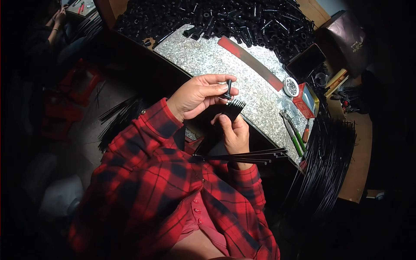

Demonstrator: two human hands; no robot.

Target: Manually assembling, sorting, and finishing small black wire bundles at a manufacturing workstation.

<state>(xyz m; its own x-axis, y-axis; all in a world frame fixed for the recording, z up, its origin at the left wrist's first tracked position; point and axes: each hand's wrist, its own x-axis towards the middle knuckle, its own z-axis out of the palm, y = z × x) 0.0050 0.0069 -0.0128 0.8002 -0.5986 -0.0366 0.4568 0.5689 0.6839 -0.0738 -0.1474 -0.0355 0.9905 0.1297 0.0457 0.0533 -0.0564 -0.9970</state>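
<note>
My left hand (195, 96) pinches a small black tube-shaped fitting (229, 88) upright between thumb and fingers, above the near edge of the speckled tabletop. Just below and to its right, my right hand (235, 133) is closed around a bundle of thin black rods (234, 108). The rods' pale-tipped ends fan out like a comb, close under the fitting; whether they touch it I cannot tell. Several more dark rods (255, 156) stick out sideways across my right wrist. The lower part of the held bundle is lost in shadow.
A heap of black tube fittings (216, 19) covers the table's far side. On the speckled top (195, 56) lie a flat grey-and-red strip (251, 63), a white dish of small shiny bits (290, 87), a red box (304, 104) and green-handled pliers (295, 136). Rod bundles (323, 164) stand right. A person's hand (59, 17) shows far left.
</note>
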